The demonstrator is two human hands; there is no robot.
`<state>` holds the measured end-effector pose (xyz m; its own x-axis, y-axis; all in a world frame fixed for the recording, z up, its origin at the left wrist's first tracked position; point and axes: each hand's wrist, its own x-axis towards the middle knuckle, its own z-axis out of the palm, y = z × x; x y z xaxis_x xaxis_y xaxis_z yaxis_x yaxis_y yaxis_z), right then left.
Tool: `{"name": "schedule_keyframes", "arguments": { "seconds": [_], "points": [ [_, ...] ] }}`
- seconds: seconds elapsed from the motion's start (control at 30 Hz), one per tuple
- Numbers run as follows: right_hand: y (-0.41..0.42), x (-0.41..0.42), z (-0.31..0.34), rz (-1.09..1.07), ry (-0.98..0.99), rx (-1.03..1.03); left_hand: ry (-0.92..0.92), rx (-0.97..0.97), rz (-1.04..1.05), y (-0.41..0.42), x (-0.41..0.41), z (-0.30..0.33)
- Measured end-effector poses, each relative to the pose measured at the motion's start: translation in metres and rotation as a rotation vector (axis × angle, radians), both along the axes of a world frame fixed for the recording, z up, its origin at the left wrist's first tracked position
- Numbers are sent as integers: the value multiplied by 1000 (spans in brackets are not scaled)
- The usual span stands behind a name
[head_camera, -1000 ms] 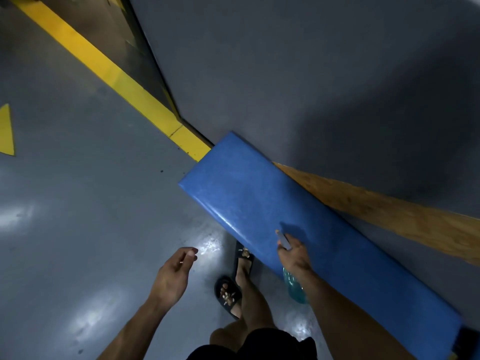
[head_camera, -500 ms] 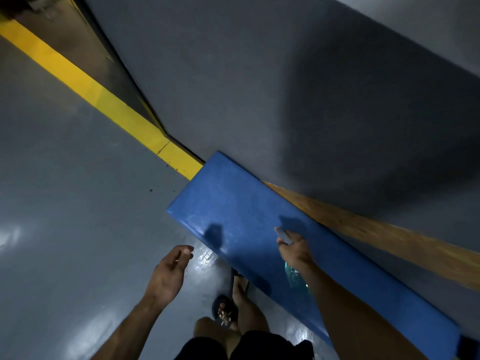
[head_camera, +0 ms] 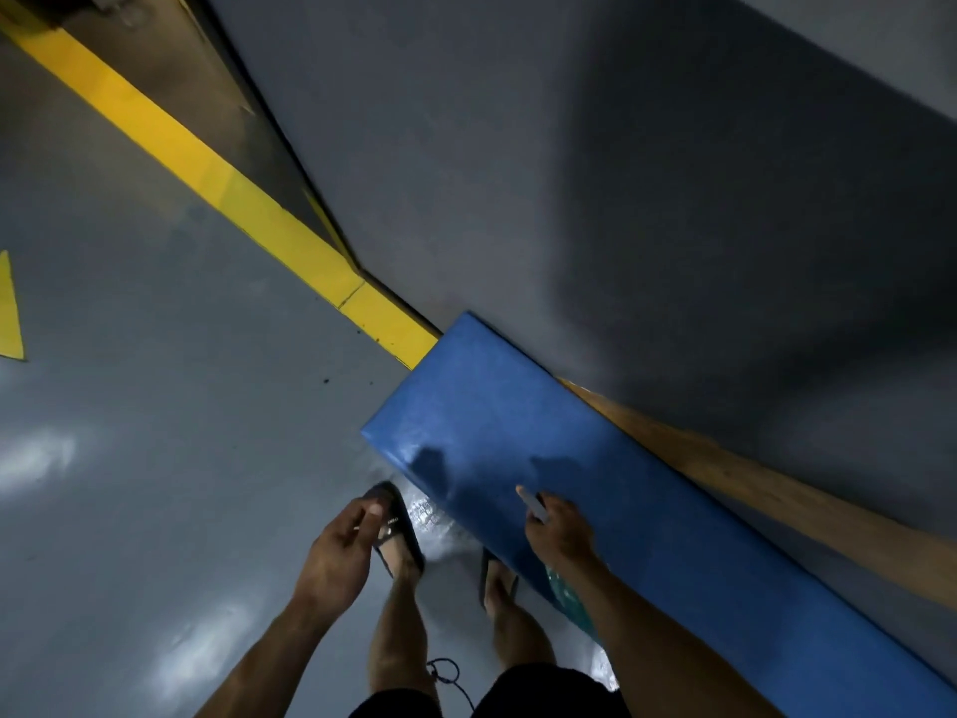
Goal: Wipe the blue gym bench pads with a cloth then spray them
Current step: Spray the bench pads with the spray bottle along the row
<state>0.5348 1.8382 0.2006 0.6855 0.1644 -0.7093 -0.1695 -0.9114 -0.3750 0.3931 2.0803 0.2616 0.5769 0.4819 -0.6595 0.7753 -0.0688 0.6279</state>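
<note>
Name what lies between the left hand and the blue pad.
In the head view, between the left hand and the blue pad lie a sandalled foot and a strip of shiny grey floor.

A gym or training hall is suggested. A glossy grey painted floor (head_camera: 155, 458) is marked with a broad yellow line (head_camera: 217, 184) and part of a yellow arrow (head_camera: 9, 313), as is done in sports or industrial premises. A long blue vinyl-covered bench pad (head_camera: 595, 489) is set against a plain grey wall (head_camera: 569, 173), with a strip of bare wooden board (head_camera: 777, 484) exposed behind it.
</note>
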Motion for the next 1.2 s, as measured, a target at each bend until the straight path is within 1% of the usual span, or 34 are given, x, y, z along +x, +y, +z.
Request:
{"name": "schedule_keyframes", "arguments": {
  "seconds": [0.13, 0.27, 0.33, 0.4, 0.5, 0.67, 0.8, 0.87, 1.03, 1.2],
  "points": [
    [7, 40, 10, -99, -69, 29, 11, -33, -12, 25, 10, -11],
    [20, 77, 11, -225, -131, -26, 7, -107, -25, 53, 23, -15],
    [29, 89, 14, -223, -172, -55, 2, -136, -40, 67, 31, -10],
    [39, 95, 15, -241, -184, -80, 0, -118, -59, 82, 36, -10],
    [58, 87, 10, -229, -150, -95, 17, -59, -131, 106, 39, -14],
    [100, 34, -3, -53, -45, -50, 28, -37, -173, 137, 38, -12],
    [136, -9, -17, -46, -4, -11, 34, -27, -164, 158, 30, -14],
    [154, -21, -17, -46, 29, -24, 38, -13, -161, 167, 25, -16],
    [179, -23, -16, -104, -8, -52, 42, -16, -152, 186, 14, -18],
    [184, 28, -7, -284, -83, 26, 34, -42, -132, 201, 7, -20]
  ]
}}
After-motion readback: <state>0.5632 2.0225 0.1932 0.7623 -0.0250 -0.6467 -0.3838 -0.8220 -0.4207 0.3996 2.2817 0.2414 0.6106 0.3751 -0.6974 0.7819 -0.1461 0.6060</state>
